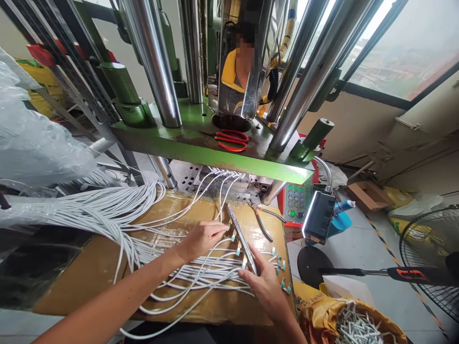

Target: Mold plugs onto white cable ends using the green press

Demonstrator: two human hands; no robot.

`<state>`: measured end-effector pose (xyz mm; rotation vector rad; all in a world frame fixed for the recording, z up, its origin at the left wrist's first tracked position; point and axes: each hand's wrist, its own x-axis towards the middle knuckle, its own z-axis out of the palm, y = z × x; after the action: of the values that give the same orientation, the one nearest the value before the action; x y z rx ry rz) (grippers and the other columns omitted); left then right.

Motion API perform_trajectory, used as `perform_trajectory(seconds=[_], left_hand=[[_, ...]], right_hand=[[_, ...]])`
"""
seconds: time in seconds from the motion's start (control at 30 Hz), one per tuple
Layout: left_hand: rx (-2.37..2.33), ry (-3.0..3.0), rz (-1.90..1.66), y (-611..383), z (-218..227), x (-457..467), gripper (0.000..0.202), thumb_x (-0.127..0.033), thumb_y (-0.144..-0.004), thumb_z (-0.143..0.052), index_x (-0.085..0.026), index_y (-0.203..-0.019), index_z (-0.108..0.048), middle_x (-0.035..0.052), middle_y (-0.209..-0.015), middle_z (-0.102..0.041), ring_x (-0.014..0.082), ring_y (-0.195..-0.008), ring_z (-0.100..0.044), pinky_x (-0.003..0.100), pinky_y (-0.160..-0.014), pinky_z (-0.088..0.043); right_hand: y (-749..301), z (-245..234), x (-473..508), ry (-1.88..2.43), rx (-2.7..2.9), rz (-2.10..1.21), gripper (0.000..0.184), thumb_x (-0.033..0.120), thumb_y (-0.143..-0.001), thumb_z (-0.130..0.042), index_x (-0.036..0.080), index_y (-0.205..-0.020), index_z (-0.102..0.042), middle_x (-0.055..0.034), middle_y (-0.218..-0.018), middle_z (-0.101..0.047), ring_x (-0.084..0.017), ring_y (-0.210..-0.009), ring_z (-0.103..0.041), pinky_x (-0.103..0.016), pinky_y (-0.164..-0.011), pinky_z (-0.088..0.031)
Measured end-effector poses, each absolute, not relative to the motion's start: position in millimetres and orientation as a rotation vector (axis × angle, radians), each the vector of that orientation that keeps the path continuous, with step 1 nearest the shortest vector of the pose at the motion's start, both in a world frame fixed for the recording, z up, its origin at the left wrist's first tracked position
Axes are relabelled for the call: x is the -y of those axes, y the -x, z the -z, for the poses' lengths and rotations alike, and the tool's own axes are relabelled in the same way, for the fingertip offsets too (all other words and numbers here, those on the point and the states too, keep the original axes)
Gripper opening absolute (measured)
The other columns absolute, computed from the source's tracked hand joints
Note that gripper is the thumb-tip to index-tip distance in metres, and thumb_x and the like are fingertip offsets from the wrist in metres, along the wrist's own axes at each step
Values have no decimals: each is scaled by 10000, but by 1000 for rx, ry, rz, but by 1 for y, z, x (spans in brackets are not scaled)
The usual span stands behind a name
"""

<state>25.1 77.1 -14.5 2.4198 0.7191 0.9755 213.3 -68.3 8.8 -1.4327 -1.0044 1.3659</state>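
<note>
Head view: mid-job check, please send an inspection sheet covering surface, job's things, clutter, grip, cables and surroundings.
Surface: brown worktop, much of it under cables.
Job's things: slanting metal bar with connectors along its left side.
Clutter: pliers right of the bar; red-handled snips on the green plate.
Grip: right hand holds the bar's near end; left hand pinches at its left side, item unclear.
Cables: white cables bunched at left, spread across the worktop; several run under the plate.
Surroundings: keypad panel and lamp at right; fan beyond.
</note>
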Motion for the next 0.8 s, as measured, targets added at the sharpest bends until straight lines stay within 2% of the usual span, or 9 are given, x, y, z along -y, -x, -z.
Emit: perform_trajectory(seconds=[0.2,0.33,0.47,0.6,0.67,0.73,0.8], left_hand=[[-608,-2535,-941,-23,20,-84,216,-136,-906,-518,-138,-1036,-691,78,-946,-744,172,-875,-708,284,-793,-589],[-598,-2536,-942,-20,25,-84,223,-132,-912,-512,-142,-1058,-681,77,-964,-739,162,-893,-704,268,-815,-584],[-610,-2524,-990,-19,31,-79,242,-118,-912,-510,-142,-1096,-665,86,-987,-731,168,-916,-698,280,-833,-578],[-694,-2482,-966,-24,23,-80,230,-107,-899,-507,-164,-1004,-704,69,-947,-724,160,-867,-692,278,-794,-579],[-724,-2534,-869,-27,13,-88,272,-88,-861,-528,-193,-1041,-703,83,-1120,-684,191,-1024,-651,332,-900,-546],[-685,-2638,-743,-29,3,-99,386,-83,-808,-569,-217,-1160,-655,92,-1340,-568,244,-1235,-528,419,-1037,-451],[-614,-2703,-616,-31,-4,-109,481,-100,-765,-616,-236,-1226,-609,78,-1392,-529,262,-1295,-469,454,-1085,-387]], right_hand=[[-215,-3,68,1469,1034,-1308,711,419,-738,-734,203,-1373,-498,-34,-876,-663,-196,-805,-592,-283,-735,-499],[-213,-5,68,1499,1050,-1319,711,369,-757,-715,189,-1397,-463,-24,-876,-659,-171,-768,-572,-270,-738,-493],[-211,-10,70,1554,1080,-1264,673,353,-758,-701,186,-1377,-495,-20,-812,-657,-182,-750,-583,-277,-720,-503],[-213,-7,69,1582,1185,-1184,652,350,-766,-683,190,-1372,-504,-22,-797,-671,-189,-744,-602,-274,-702,-508],[-216,-2,69,1640,1278,-1139,659,340,-770,-669,194,-1387,-488,-24,-799,-685,-195,-731,-615,-277,-692,-510],[-221,2,69,1752,1409,-1046,673,322,-762,-662,217,-1399,-474,-38,-850,-710,-214,-753,-639,-294,-709,-514],[-227,1,69,1921,1595,-903,699,297,-741,-664,242,-1407,-462,-73,-972,-723,-254,-838,-662,-326,-749,-513]])
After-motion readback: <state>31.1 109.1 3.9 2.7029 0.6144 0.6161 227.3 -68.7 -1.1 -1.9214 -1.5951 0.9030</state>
